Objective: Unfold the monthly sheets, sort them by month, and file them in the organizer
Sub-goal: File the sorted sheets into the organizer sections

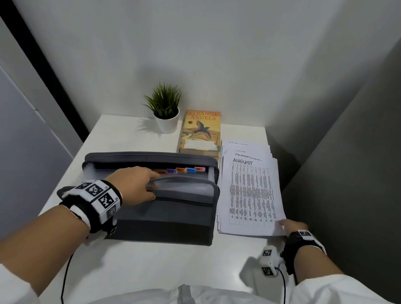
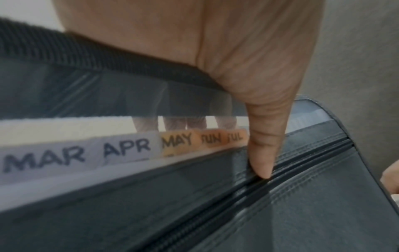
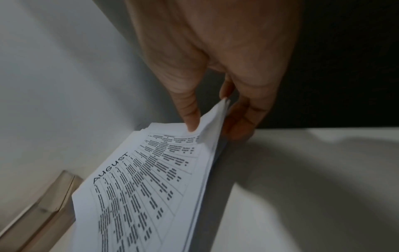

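Observation:
A grey zip organizer [image 1: 161, 220] stands open mid-table, with coloured month tabs [image 1: 187, 170] showing SEPT to DEC. In the left wrist view the tabs [image 2: 151, 145] read MAR to JUL. My left hand [image 1: 151, 188] grips its front wall. The thumb [image 2: 262, 150] lies outside by the zipper and the fingers reach inside behind the translucent pocket. To the right lies a fanned stack of printed sheets [image 1: 247, 152] with the AUGUST sheet [image 1: 252, 195] on top. My right hand [image 1: 288, 227] pinches the near right corner of that sheet [image 3: 151, 187], lifted off the stack.
A potted plant [image 1: 165, 112] and a book [image 1: 201, 132] sit at the back of the white table [image 1: 157, 259]. Walls close in on the left, back and right. The dark right wall stands close beside the sheet stack.

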The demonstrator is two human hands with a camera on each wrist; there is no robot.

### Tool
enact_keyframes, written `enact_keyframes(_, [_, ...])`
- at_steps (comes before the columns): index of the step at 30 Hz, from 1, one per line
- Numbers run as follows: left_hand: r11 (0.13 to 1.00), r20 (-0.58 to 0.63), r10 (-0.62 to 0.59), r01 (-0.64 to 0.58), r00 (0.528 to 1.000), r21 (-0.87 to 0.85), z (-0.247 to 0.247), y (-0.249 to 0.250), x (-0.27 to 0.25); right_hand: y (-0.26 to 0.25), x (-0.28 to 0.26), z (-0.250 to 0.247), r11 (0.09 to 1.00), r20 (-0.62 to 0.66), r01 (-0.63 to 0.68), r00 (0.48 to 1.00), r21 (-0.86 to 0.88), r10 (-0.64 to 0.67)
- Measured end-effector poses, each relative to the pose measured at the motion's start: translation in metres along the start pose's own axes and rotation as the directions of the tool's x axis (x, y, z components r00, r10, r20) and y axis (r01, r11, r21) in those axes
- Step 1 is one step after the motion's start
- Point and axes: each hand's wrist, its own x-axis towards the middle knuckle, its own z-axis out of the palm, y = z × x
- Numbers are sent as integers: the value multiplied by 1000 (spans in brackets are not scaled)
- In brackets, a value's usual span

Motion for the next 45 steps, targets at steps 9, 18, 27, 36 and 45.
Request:
enact_keyframes(9, [1000,12,-26,27,1000,-16,3,1,-7,-15,-5,11,999,226,-33,974,38,24])
enact_keyframes(18, [999,36,-43,44,998,-28,5,3,-18,-44,-14,8,982,225,177,956,72,-189])
enact_keyframes(27, [987,96,-48,62,994,-146,1,5,-26,-141,-105,-57,692,-233,642,765,329,-600])
enact_keyframes(36, [976,135,12,17,991,-215,-7,4,-32,-179,-211,8,453,83,835,451,312,-889])
enact_keyframes(45, [963,134,152,-116,979,-241,-4,-7,-46,-196,-237,26,149,369,922,286,-358,-884])
